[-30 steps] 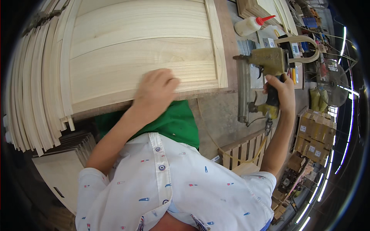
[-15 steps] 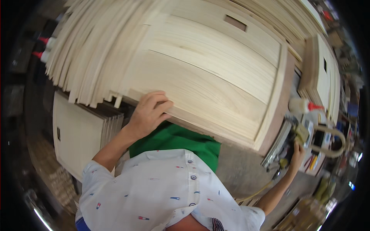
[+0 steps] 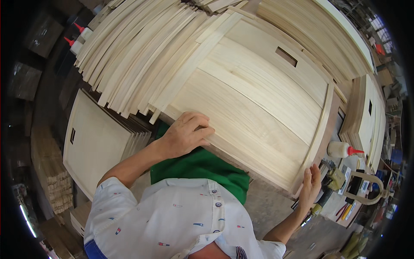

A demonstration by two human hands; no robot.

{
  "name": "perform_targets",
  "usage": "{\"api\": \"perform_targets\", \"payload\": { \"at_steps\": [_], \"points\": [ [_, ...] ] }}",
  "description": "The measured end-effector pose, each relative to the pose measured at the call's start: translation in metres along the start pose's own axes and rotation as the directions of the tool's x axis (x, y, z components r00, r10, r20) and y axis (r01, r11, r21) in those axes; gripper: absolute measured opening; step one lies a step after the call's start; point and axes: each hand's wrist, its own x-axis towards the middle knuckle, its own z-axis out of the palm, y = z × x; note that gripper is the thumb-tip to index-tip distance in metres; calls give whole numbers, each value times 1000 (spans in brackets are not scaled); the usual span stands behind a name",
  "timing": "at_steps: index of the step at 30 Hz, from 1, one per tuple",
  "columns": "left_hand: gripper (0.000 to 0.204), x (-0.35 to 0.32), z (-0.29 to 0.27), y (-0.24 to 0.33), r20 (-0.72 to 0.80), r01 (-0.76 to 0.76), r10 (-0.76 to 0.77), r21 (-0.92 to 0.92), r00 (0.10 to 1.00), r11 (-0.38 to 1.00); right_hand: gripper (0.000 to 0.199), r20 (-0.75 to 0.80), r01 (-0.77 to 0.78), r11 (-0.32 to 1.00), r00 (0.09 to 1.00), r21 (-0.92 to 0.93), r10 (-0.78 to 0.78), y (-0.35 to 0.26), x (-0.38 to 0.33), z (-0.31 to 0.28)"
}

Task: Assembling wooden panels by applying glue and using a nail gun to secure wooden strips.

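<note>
A pale wooden panel (image 3: 254, 93) made of boards, with edge strips and a rectangular slot near its far side, lies flat before me. My left hand (image 3: 187, 134) grips its near edge, fingers curled over the top. At the near right corner, my right hand (image 3: 309, 187) stands with fingers stretched upward beside the panel's edge strip, holding nothing; whether the palm touches the wood I cannot tell. Just right of that hand lies an olive-and-black air nail gun (image 3: 335, 178), partly hidden behind it.
Many thin wooden strips (image 3: 133, 56) are piled at the left. Slotted panels stand in a stack (image 3: 97, 142) at lower left and another (image 3: 360, 112) at right. A white glue bottle (image 3: 338, 149) with red tip lies near a wooden loop handle (image 3: 375, 183) and pens (image 3: 345, 211). More boards (image 3: 319, 36) are stacked behind.
My right hand has let go of the nail gun and come left to the panel's near right corner. My left hand keeps its grip on the near edge. The view has shifted.
</note>
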Motion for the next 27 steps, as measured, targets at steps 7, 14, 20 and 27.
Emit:
{"api": "perform_targets", "payload": {
  "at_steps": [7,14,20,27],
  "points": [
    [51,20,-36,-8,-90,61,-46,177,995,982,52,98,-8,996,995,88,-1,-21,1,-1],
    [58,51,-61,-98,10,690,-698,-157,716,706,46,152,-14,1000,988,-18,16,-12,10,-12],
    [47,5,-40,-91,-71,651,-764,-476,642,592,22,79,203,955,979,-216,-191,-18,-1,11],
    [55,-102,-87,-23,-430,533,-763,-547,483,646,48,-118,457,888,880,-53,-460,-32,14,24]
  ]
}}
